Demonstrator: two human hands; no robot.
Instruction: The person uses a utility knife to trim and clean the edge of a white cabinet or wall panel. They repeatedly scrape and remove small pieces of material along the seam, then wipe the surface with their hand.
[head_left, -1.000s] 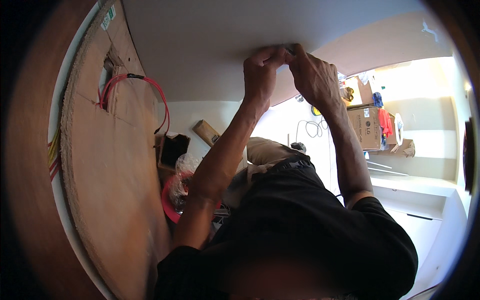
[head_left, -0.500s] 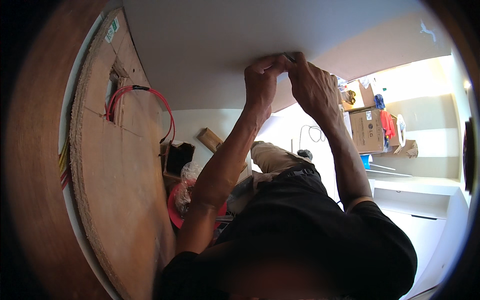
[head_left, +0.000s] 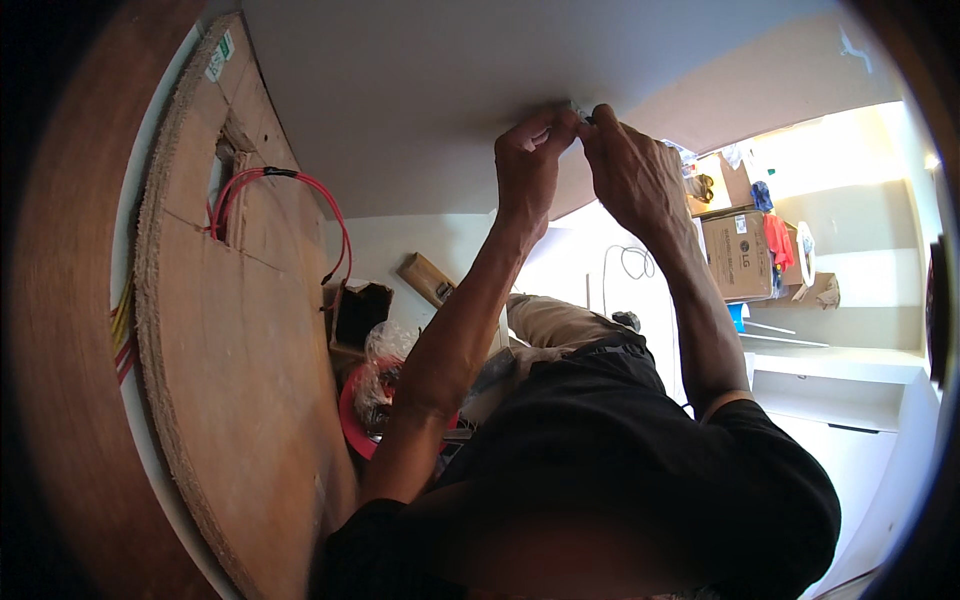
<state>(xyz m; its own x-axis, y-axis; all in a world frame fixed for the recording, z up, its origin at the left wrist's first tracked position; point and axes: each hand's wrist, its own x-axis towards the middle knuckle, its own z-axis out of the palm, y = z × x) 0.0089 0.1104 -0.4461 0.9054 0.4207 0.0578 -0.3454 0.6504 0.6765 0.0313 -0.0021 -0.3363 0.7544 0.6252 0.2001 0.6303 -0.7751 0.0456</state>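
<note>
Both my hands are raised close together against a smooth grey panel (head_left: 400,110). My left hand (head_left: 532,165) is closed, its thumb and fingertips pinched at a small grey, metallic-looking piece (head_left: 577,110). My right hand (head_left: 632,170) is closed too, its fingers curled in at the same piece from the other side. Most of that piece is hidden by the fingers, so its kind cannot be made out. The fingertips are at or very near the panel's surface; exact contact is unclear.
At left stands a wooden board (head_left: 240,370) with a cutout, from which red wires (head_left: 335,215) loop out. Below lie an open cardboard box (head_left: 362,318) and a red tub (head_left: 355,425) with clear plastic. Cartons (head_left: 735,255) and a red cloth (head_left: 778,240) are at right.
My hands have shifted slightly right, and the fingertips have parted a little. More of the small grey piece shows between them now.
</note>
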